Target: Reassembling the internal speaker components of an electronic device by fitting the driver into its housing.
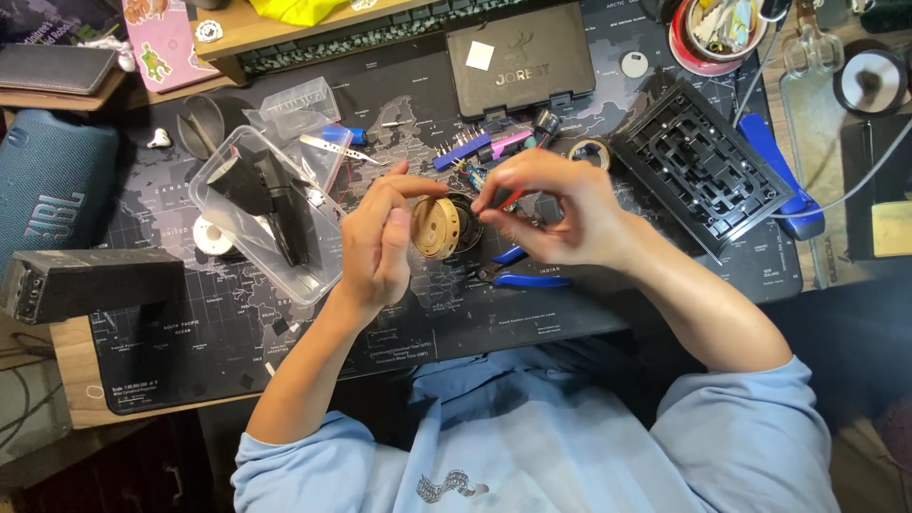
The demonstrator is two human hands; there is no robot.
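The left hand (378, 242) grips a round brass-coloured part (436, 228) at centre, face turned toward three o'clock so the right hand (551, 209), pinched narrow on a red-handled tool (510, 199), can reach it. Blue pliers (527, 275) lie at five o'clock on the bench (190, 351).

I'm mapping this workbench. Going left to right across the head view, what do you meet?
Blue speaker → clear plastic box → left hand → round brass part → right hand → black grid tray
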